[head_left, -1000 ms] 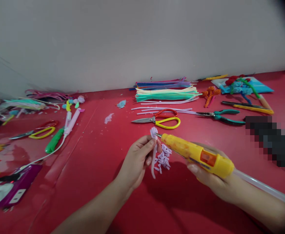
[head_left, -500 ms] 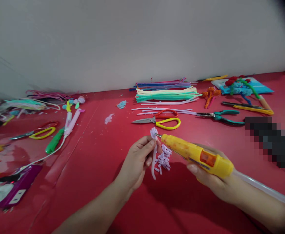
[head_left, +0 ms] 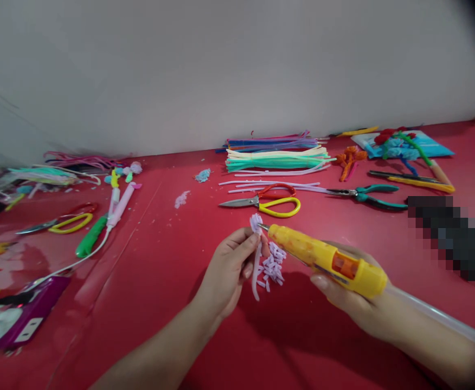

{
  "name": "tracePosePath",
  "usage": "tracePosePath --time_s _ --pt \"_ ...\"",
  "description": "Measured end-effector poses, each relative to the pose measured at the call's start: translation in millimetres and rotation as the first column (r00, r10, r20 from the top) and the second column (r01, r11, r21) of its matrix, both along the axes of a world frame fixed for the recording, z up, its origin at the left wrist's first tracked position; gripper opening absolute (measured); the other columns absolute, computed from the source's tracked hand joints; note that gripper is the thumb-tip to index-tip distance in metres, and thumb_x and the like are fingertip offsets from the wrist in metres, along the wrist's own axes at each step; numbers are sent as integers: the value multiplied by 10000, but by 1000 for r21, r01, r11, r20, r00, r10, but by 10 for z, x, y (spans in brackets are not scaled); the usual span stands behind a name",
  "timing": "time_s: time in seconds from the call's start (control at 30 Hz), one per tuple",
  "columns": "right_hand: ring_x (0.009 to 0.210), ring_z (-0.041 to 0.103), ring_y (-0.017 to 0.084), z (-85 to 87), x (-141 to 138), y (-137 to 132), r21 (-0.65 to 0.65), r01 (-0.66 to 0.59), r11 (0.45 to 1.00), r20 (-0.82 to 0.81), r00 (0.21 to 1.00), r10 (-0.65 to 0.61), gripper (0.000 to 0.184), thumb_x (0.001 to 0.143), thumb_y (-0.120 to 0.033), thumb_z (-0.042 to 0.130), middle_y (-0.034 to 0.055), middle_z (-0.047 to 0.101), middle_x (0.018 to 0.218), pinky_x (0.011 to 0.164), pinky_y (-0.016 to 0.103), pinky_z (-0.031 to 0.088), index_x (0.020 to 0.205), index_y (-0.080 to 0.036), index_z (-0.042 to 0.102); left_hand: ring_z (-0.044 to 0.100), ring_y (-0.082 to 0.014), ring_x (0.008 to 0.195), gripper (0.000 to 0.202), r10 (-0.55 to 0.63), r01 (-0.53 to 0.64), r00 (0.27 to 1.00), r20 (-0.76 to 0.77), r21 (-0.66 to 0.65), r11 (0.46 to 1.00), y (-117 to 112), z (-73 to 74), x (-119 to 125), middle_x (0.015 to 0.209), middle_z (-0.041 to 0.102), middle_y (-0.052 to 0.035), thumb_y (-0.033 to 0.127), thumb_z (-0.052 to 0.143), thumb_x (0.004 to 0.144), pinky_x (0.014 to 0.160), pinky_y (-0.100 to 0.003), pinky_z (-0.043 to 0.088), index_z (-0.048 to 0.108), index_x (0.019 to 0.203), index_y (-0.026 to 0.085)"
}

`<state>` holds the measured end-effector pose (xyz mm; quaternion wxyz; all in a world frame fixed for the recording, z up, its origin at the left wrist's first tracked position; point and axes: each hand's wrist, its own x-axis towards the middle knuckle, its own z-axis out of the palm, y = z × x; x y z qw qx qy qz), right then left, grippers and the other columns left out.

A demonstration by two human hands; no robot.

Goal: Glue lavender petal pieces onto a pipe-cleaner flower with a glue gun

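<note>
My left hand [head_left: 227, 271] pinches a lilac pipe-cleaner stem [head_left: 257, 254] upright, its fuzzy tip just above the fingers. My right hand [head_left: 353, 300] grips a yellow glue gun [head_left: 327, 260], whose metal nozzle touches the tip of the stem. A small heap of cut lilac pipe-cleaner bits [head_left: 273, 265] lies on the red table [head_left: 160, 254] right under the gun's front end. A clear glue stick [head_left: 444, 319] sticks out behind the gun.
Red-and-yellow scissors [head_left: 265, 203] and green-handled pliers [head_left: 367, 194] lie behind my hands. Bundles of coloured pipe cleaners [head_left: 276, 154] rest by the wall. At the left are a second pair of scissors [head_left: 61, 222], a pink glue gun [head_left: 117, 203] and a purple power strip [head_left: 18, 319].
Barely anything differs. The view has shifted down a little, so hands and table objects sit slightly lower; the nozzle stays against the stem's tip.
</note>
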<state>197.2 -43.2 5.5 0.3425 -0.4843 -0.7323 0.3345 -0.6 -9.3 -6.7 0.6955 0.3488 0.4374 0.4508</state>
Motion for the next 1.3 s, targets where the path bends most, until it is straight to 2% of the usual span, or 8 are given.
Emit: tracePosePath --time_s 0.37,0.53,0.73,0.8,0.93,1.03,1.17,1.3 --pt "574 521 135 -8 -8 8 23 -5 1000 2 1000 5 240 858 -382 493 22 560 672 496 249 377 715 -190 495 294 21 386 141 9 -9 1000 3 10 1000 5 -14 -4 629 598 28 272 597 827 370 -90 212 618 767 145" --pt "516 502 123 -17 -26 -5 66 2 998 37 999 -4 261 858 -376 496 4 529 615 456 243 350 667 -201 469 312 16 391 169 18 -10 995 -97 86 996 23 -2 -16 650 611 23 275 575 840 376 -96 234 600 737 144" --pt "564 498 131 -5 34 78 215 -24 976 240 970 -29 131 844 -272 509 12 516 698 519 258 363 736 -203 479 333 4 398 136 192 -137 959 -207 252 958 106 22 -102 651 605 30 276 564 847 381 -111 249 605 795 157" --pt "616 520 143 -34 83 145 181 -14 983 371 927 -55 31 812 -180 509 32 534 788 551 265 381 808 -197 484 320 1 404 136 200 -146 958 -204 252 956 129 14 -118 665 610 26 279 558 852 383 -114 241 598 806 158" --pt "734 558 181 -117 197 256 -44 24 999 615 788 8 243 688 -31 497 75 525 911 646 297 429 890 -167 493 320 1 407 144 125 -79 974 -189 236 969 138 -19 -111 689 619 14 281 536 865 388 -119 234 597 817 159" --pt "812 565 198 -141 293 297 -165 -18 986 650 750 123 272 701 -61 510 93 516 985 706 325 453 958 -153 509 318 2 395 145 101 -58 977 -186 225 973 137 -41 -101 682 618 15 288 545 858 379 -126 222 594 808 161" --pt "938 529 247 -55 300 344 3 -153 988 667 737 112 207 796 -255 558 102 548 997 812 390 428 981 -163 552 310 3 385 165 96 -62 982 -164 202 977 159 -68 -109 665 610 17 306 553 849 367 -129 207 590 791 157" --pt "805 532 187 68 -43 382 158 -262 952 629 770 108 106 863 -187 485 70 598 850 747 313 412 843 -161 586 299 -2 389 179 130 -108 983 -132 164 981 197 -98 -137 638 587 23 321 574 829 366 -129 214 595 785 149"
